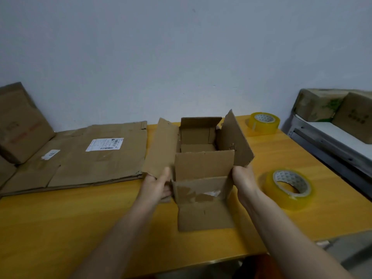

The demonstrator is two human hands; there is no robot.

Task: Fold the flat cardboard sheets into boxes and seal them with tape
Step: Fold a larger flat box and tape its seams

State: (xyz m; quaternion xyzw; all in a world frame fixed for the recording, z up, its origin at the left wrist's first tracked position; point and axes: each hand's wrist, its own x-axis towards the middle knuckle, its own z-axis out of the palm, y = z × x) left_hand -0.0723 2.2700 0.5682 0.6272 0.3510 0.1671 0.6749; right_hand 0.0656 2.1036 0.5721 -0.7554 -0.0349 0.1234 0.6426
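A small brown cardboard box [203, 168] stands opened up in the middle of the yellow table [80, 218], its top flaps spread outward. My left hand [159, 184] grips the box's left side, thumb on the front near the left flap. My right hand [244, 181] holds the right side, just below the raised right flap. Torn tape remains show on the near face. Two rolls of yellowish clear tape lie to the right: the near roll [288, 188] and the far roll [263, 122]. Flat cardboard sheets [90, 158] with a white label lie to the left.
A larger brown box [20, 125] leans against the wall at the far left. At the right, a grey metal shelf [326, 141] carries wrapped cardboard parcels [322, 105]. The blue-grey wall runs behind the table.
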